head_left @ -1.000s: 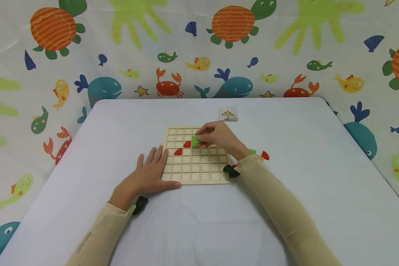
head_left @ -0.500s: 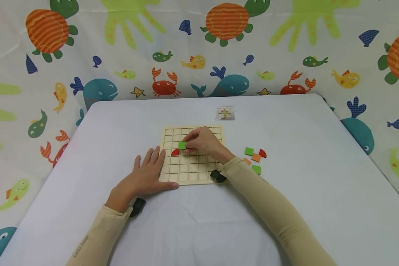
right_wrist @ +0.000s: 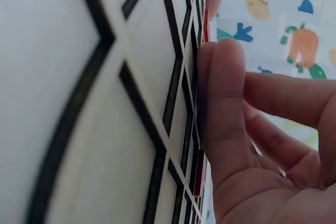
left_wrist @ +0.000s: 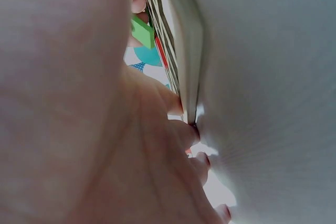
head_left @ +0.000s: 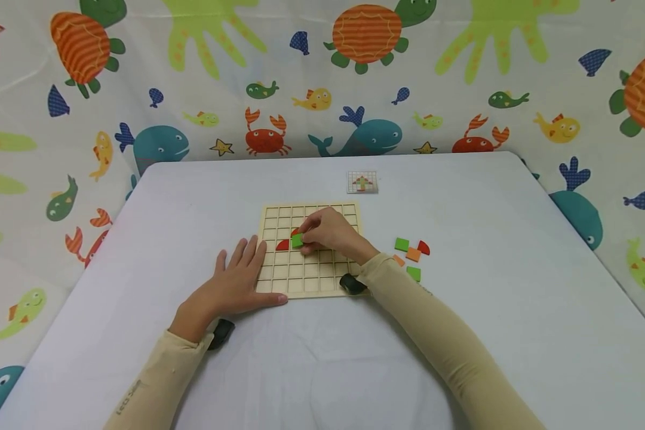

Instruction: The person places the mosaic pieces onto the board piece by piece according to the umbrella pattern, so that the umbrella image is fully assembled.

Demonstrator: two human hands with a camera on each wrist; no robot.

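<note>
A wooden grid board [head_left: 303,280] lies on the white table, with two red quarter-circle tiles in its cells: one red tile [head_left: 283,245] at the left, another red tile [head_left: 294,232] one row farther back and partly covered. My right hand [head_left: 333,233] pinches a green square tile [head_left: 297,240] between thumb and fingers, close over the board beside the red tiles. In the left wrist view the green tile [left_wrist: 143,32] shows tilted above the grid. My left hand [head_left: 236,280] rests with fingers spread at the board's left edge, its thumb along the front edge.
Right of the board lie loose tiles: a green square [head_left: 402,244], a red quarter-circle [head_left: 423,248], an orange square [head_left: 413,255], an orange piece [head_left: 399,260] and another green square [head_left: 414,274]. A small pattern card [head_left: 362,182] sits behind the board. A printed cloth [head_left: 290,54] hangs behind the table.
My right hand has carried the green tile leftward and a little nearer over the board, and the tile now tilts, uncovering part of the rear red tile. My left hand stays on the board's edge.
</note>
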